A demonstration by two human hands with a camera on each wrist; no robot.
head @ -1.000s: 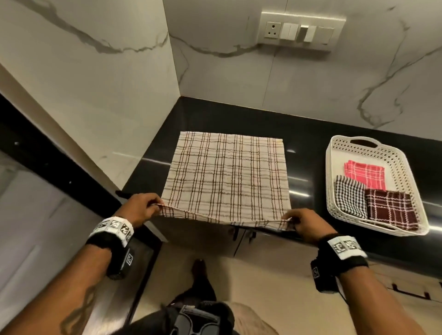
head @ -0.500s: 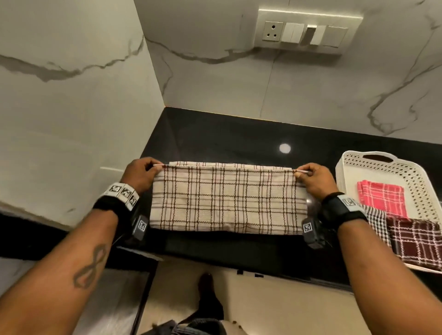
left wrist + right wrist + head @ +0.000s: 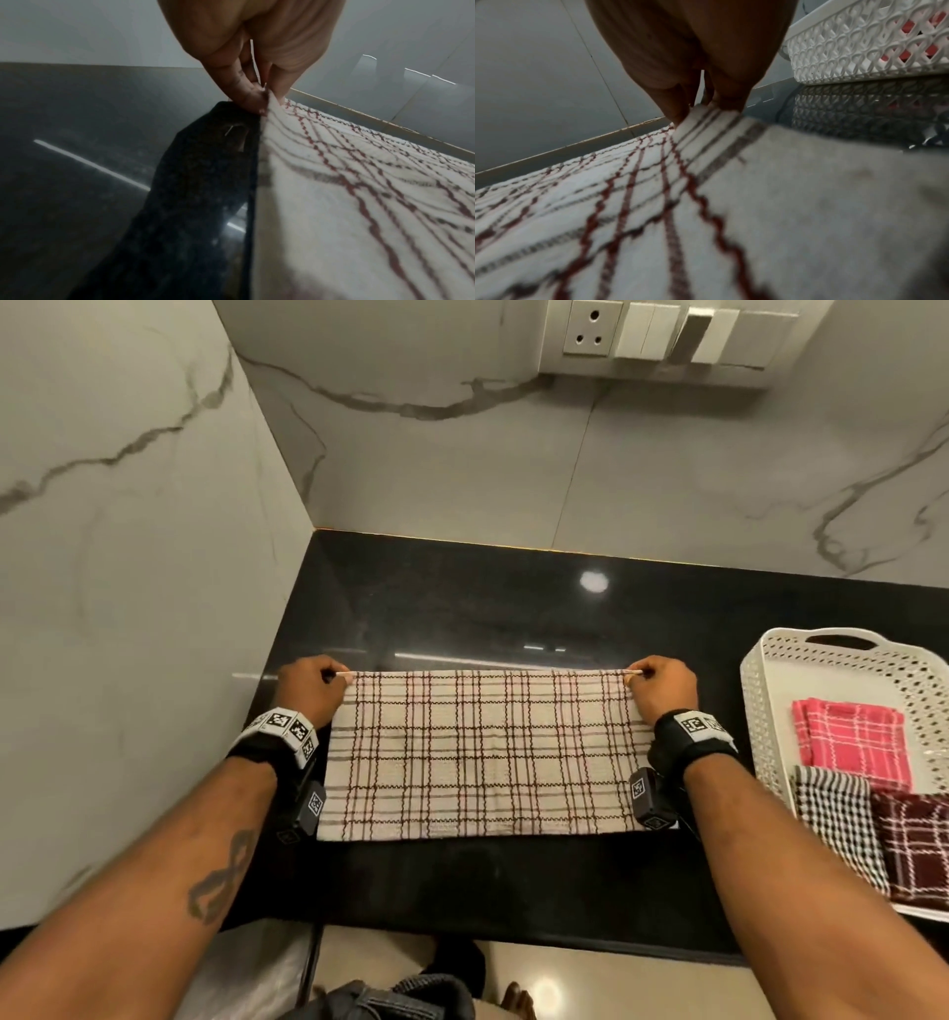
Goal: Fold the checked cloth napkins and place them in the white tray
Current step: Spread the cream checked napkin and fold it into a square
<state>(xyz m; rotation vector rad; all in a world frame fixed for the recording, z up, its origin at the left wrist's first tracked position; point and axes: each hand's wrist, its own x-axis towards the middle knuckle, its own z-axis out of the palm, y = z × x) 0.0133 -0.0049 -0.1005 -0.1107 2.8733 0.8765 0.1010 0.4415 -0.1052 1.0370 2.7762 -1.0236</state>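
**Both hands pinch the far corners of a halved napkin**

Pinched between thumb and fingers of the left hand (image 3: 311, 689) is the far left corner of the cream checked napkin (image 3: 482, 752); the right hand (image 3: 666, 691) pinches the far right corner the same way. That napkin lies flat on the black counter (image 3: 462, 608), apparently doubled into a wide band, though the layers are hard to separate from above. Just right of it stands the white tray (image 3: 760, 706), one perforated tray with a handle slot. Three folded napkins lie in it: a pink one (image 3: 852, 742) at the back, a black-and-white one (image 3: 837, 819) nearer, and a dark maroon one (image 3: 914, 845) beside that. Four napkins in all.
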